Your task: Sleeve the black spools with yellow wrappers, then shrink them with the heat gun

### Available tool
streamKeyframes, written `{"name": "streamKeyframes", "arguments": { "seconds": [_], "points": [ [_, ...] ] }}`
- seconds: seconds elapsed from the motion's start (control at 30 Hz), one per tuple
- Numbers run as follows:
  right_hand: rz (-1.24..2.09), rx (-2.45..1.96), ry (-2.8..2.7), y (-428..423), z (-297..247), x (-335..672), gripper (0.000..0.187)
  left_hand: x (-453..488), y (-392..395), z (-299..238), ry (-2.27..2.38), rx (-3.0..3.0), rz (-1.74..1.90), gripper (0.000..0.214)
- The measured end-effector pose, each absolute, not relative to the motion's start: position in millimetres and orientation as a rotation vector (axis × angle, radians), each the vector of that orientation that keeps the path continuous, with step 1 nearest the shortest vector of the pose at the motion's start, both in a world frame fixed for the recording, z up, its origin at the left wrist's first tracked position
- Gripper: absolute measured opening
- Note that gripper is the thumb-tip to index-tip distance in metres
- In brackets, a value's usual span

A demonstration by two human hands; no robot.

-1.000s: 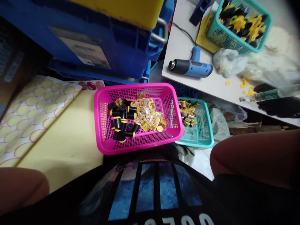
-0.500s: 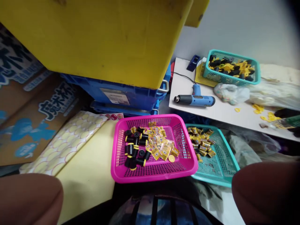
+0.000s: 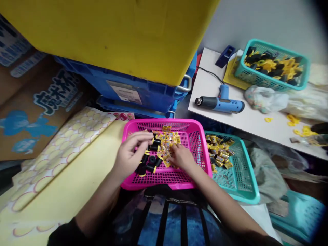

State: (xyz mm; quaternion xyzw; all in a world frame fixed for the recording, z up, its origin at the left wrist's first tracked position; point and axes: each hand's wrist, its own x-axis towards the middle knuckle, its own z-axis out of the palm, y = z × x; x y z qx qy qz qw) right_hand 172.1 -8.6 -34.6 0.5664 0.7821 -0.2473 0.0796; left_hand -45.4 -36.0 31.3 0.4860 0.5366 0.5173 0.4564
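Observation:
A pink mesh basket [image 3: 197, 136] in front of me holds black cylinders with yellow bands [image 3: 150, 160] and a heap of small yellow packets [image 3: 167, 141]. My left hand [image 3: 130, 153] is inside it, fingers pinched on a black cylinder at the left of the pile. My right hand [image 3: 180, 156] rests palm down on the yellow packets, its fingers curled into them; what they grip is hidden.
A teal basket [image 3: 241, 177] with wrapped pieces sits right of the pink one. A white table [image 3: 246, 119] behind carries a blue heat gun [image 3: 220, 102], a second teal basket [image 3: 271, 68] and a plastic bag. Blue and yellow crates [image 3: 128, 51] stand behind; sticker sheets [image 3: 58, 150] lie left.
Both hands have come into view and reached into the pink basket; earlier only my knees showed. The camera has tilted and shifted slightly.

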Motion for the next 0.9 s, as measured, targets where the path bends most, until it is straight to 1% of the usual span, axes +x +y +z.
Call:
{"name": "streamKeyframes", "arguments": {
  "seconds": [0.03, 0.1, 0.27, 0.33, 0.43, 0.47, 0.57, 0.63, 0.7, 0.73, 0.77, 0.83, 0.9],
  "points": [
    [-0.745, 1.652, 2.34, -9.6, -42.7, 168.9, 0.024, -40.0, -35.7, 25.0, 1.323, 1.231, 1.213, 0.014],
    [-0.8, 1.588, 2.349, -9.7, -53.2, 167.6, 0.014, -31.1, -34.4, 11.8, 1.332, 1.273, 1.089, 0.016],
    [-0.952, 1.581, 2.319, -4.5, -47.7, 181.4, 0.013, -30.5, -27.6, -8.3, 1.386, 1.189, 0.982, 0.019],
    [-1.124, 1.686, 2.377, -5.4, -36.9, 188.2, 0.011, -31.2, -24.8, -8.7, 1.4, 1.107, 0.906, 0.017],
    [-1.395, 1.785, 2.763, -12.3, -19.4, 194.9, 0.009, -22.0, -22.6, -4.7, 1.326, 0.893, 0.783, 0.021],
    [-1.394, 1.747, 2.939, -15.2, -14.5, 195.7, 0.01, -16.7, -22.4, -3.0, 1.268, 0.818, 0.763, 0.024],
    [-1.219, 1.591, 3.321, -22.4, -4.8, 194.5, 0.022, -0.8, -22.1, 1.1, 1.132, 0.719, 0.808, 0.029],
    [-1.195, 1.721, 3.368, -24.3, -1.8, 192.6, 0.025, 5.7, -21.4, 2.5, 1.145, 0.768, 0.898, 0.032],
    [-1.376, 2.119, 3.13, -24.3, -0.4, 191.2, 0.02, 8.5, -20.7, 2.9, 1.216, 0.834, 0.947, 0.035],
    [-1.554, 2.297, 2.9, -23.6, -0.3, 190.7, 0.016, 8.9, -20.6, 2.8, 1.25, 0.86, 0.946, 0.035],
    [-1.764, 2.382, 2.645, -22.6, -0.8, 190.4, 0.016, 9.0, -20.7, 2.4, 1.275, 0.88, 0.928, 0.035],
    [-2.18, 2.293, 2.213, -19.9, -4.0, 190.1, 0.022, 8.0, -21.8, 0.7, 1.295, 0.907, 0.871, 0.035],
    [-2.438, 2.166, 1.951, -16.8, -10.1, 190.3, 0.026, 5.1, -23.5, -2.4, 1.32, 0.94, 0.821, 0.035]
  ]
}}
